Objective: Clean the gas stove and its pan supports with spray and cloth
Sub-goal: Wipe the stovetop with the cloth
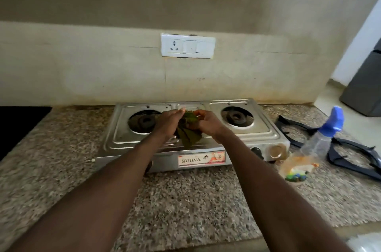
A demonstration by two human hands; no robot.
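Bit blurry, so take this loosely. Both our hands meet over the middle of the stove (pixel 266 134), with the green cloth (pixel 188 134) bunched between them and hanging down onto the top. Right hand (pixel 206 124) has its fingers curled round the cloth. Left hand (pixel 169 121) lies against it with fingers that look straight, but the thumb's hidden, so we can't tell if it's really gripping.

Our left forearm covers the left knob, and only the edge of the right knob (pixel 256 151) shows. Both burners (pixel 144 121) are bare. The two pan supports (pixel 354 157) lie on the counter (pixel 185 200) right of the stove, with the spray bottle (pixel 317 142) standing in front of them and blocking part of each. Its label's too smeared to read.

A black slab (pixel 18 126) is cut off at the left edge, and a dark appliance (pixel 365 91) at the right. A socket plate (pixel 187 45) sits on the wall behind.
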